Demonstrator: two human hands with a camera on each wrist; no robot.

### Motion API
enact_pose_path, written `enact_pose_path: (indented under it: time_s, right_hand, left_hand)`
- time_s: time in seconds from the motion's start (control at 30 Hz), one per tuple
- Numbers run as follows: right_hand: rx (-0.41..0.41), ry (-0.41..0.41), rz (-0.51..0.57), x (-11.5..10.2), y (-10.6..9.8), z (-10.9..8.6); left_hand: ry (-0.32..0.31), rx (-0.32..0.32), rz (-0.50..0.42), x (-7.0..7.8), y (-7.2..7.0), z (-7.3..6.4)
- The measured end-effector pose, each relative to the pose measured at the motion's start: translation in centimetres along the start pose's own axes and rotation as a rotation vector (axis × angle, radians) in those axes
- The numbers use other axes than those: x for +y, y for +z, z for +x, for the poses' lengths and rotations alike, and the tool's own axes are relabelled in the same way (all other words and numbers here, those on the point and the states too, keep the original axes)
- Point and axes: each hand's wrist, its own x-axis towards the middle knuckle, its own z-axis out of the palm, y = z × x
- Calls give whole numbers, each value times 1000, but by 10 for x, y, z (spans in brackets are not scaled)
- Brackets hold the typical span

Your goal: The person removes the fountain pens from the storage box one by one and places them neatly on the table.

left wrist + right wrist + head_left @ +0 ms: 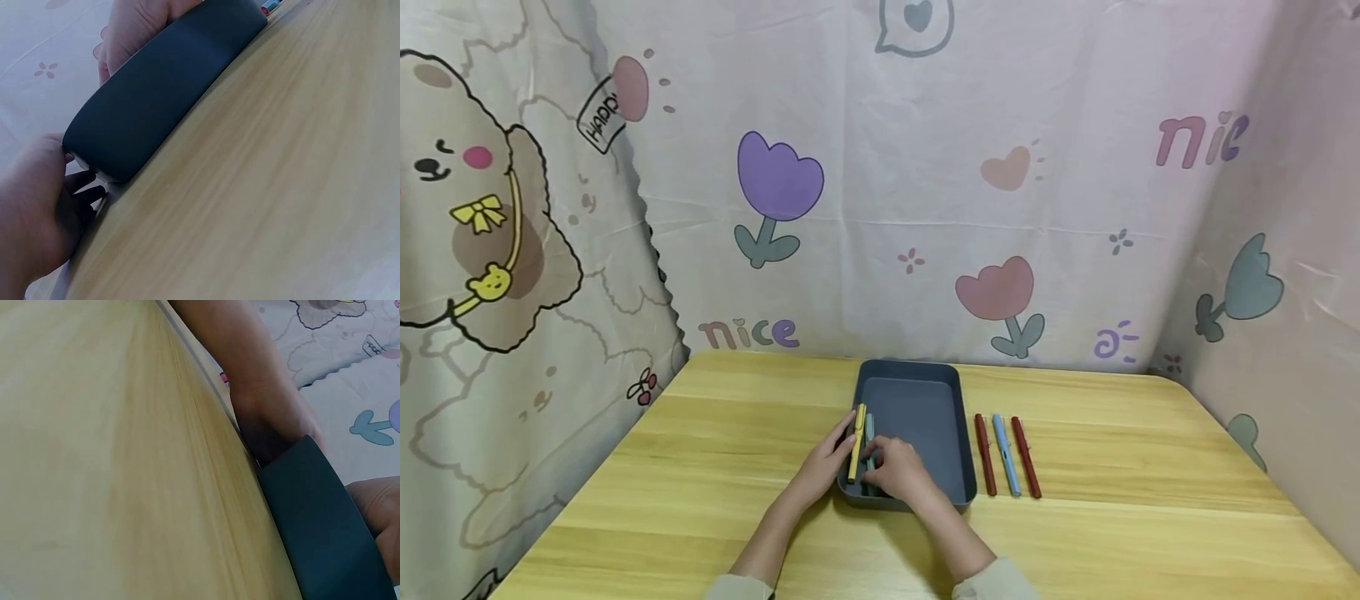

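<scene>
A dark grey rectangular tray [958, 417] stands on the table, its outer wall [156, 94] filling much of the left wrist view. My left hand [822, 467] grips the tray's left side, with curled fingers outside and the thumb at the rim beside a yellow pen [858, 429]. That pen lies lengthwise along the left wall. Reaching inside the tray, my right hand [898, 471] pinches a teal pen [870, 423] just right of the yellow one. Its fingers cover part of the teal pen. In the right wrist view the tray wall hides the right hand's [378, 509] fingertips.
To the right of the tray, two dark red pens [985, 454] and a light blue pen [1006, 454] between them lie side by side on the wooden table [1112, 467]. A printed curtain [865, 167] hangs behind the table's back edge and along its sides.
</scene>
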Motion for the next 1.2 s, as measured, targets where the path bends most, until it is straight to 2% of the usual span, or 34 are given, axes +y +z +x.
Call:
enact_pose_path:
  time_s: [0.1, 0.27, 0.5, 0.7, 0.87, 1.2]
  right_hand:
    - [11, 27, 29, -1, -1, -1]
    - [12, 64, 161, 1, -4, -1]
    - [-38, 127, 371, 7, -11, -2]
    - [-98, 146, 522, 13, -18, -2]
    - [-129, 168, 551, 16, -21, 0]
    - [-126, 146, 532, 18, -26, -2]
  left_hand:
    - [-1, 4, 0, 0, 0, -1]
    - [-1, 7, 20, 1, 0, -2]
    - [12, 13, 42, 3, 0, -2]
    - [3, 17, 42, 3, 0, -3]
    - [5, 16, 34, 3, 0, -3]
    - [-13, 24, 55, 1, 2, -2]
